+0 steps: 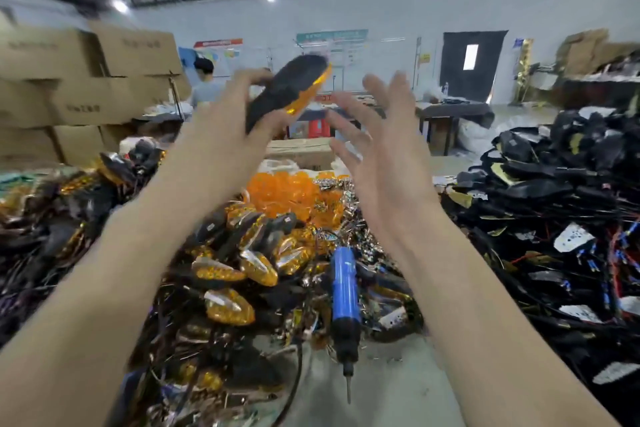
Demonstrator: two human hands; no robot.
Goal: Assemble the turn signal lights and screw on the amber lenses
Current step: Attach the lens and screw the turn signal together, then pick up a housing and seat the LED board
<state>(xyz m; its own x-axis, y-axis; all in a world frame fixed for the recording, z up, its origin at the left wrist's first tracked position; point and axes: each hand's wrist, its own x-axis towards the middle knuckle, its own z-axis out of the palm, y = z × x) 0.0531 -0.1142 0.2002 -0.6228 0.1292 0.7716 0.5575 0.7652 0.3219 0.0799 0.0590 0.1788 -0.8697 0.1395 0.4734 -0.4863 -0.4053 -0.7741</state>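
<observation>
Turn signal light point(287, 90) held raised in the left hand point(221, 121), above the bench.
I note fingers curled round its black housing, with the amber lens on the right edge. The right hand point(377, 146) is spread wide and empty, just beside it. Risk: a one-handed hold may slip, dropping the light onto the electric screwdriver point(344, 291) below.

Your table point(398, 388): grey top, a bare patch showing at the near edge. Blue electric screwdriver point(344, 291) lies near centre, bit pointing toward you. Just left of it, a heap of turn signal lights point(225, 274), amber faces up, wires tangled. Far centre, a mound of loose amber lenses point(294, 191). Right side, a tall pile of black housings point(554, 191) with wires. Far left, another dark heap point(52, 211), blurred.
</observation>
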